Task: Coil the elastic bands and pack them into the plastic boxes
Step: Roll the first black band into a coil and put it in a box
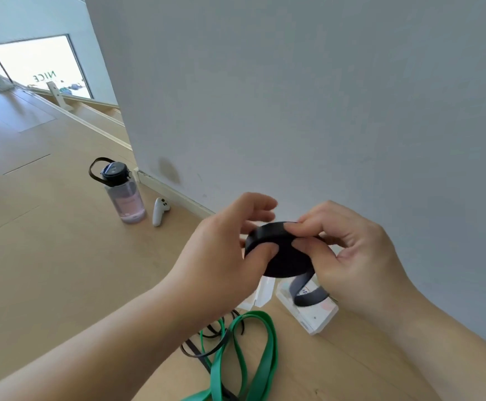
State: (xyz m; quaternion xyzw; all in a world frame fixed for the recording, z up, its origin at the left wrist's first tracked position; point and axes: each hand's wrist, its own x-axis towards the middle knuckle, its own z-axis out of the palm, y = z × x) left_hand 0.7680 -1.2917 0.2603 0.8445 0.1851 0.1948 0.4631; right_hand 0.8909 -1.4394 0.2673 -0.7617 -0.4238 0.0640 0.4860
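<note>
A black elastic band [285, 257] is wound into a tight flat coil, held in the air between both hands. My left hand [224, 256] grips its left edge with thumb and fingers. My right hand [351, 256] pinches the coil's right side, thumb and forefinger on its face. A short loose tail of the band [308, 293] hangs below the coil. Under the hands, on the wooden floor by the wall, lie two clear plastic boxes [319, 314] [260, 293], partly hidden. A green elastic band [253, 351] and thin black bands [204, 342] lie loose on the floor.
A white wall [322, 111] rises close ahead and to the right. A clear water bottle with a black lid [123, 195] stands on the floor at the left, beside a white handheld controller [159, 211]. Wooden floor [48, 241] stretches to the left.
</note>
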